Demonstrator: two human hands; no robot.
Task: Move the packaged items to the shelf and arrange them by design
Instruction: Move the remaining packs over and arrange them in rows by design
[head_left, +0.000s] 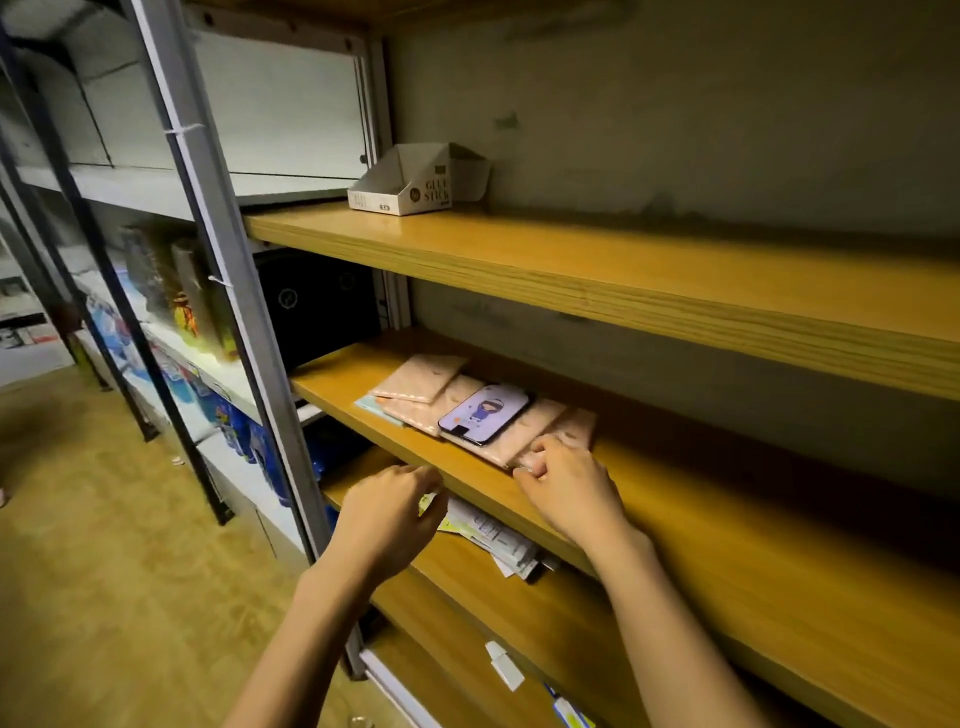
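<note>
Box (410, 187): reads "GLUE STICK".
Right hand (569, 486): fingers pinch pink packet (571, 431) on shelf (727, 499).
Left hand (387, 512): fingers loosely curled, empty.

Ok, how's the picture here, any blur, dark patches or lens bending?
Head view: the wide lens bows the shelf edges; goods in the left aisle are blurred; the shelf's right end sinks into shadow; phone and pink packets are lit and sharp.

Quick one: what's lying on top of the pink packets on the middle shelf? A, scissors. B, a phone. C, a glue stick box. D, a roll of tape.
B: a phone showing a cartoon figure lies across the pink packets, while the glue stick box stands on the shelf above.
</note>
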